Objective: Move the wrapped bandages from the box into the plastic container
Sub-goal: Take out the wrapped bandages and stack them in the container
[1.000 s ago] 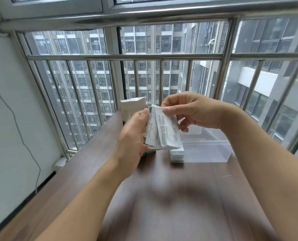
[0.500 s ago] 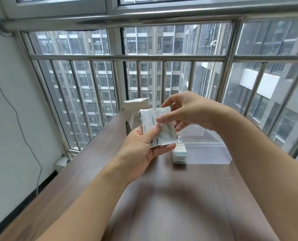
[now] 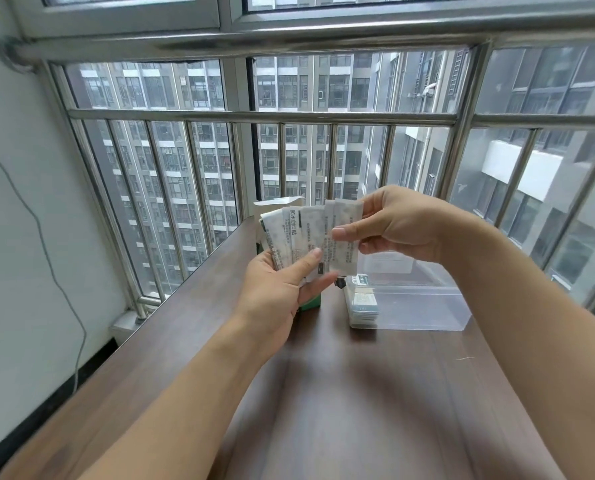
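Above the dark wooden table [image 3: 358, 410], both hands (left hand [image 3: 278, 292], right hand [image 3: 403, 223]) grip fanned white paper-wrapped bandages [image 3: 310, 233].

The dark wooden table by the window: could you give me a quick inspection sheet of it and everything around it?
Surface: dark brown wooden table, mostly bare.
Job's things: fanned white paper-wrapped bandages held in both hands; green and white cardboard box behind them; clear plastic container holding a stack of wrapped bandages at its left end.
Clutter: nothing seen.
Grippers: left hand grips the fan; right hand pinches the rightmost wrapper.
Cables: thin grey wire on the left wall.
Surroundings: steel window bars, tower blocks outside.
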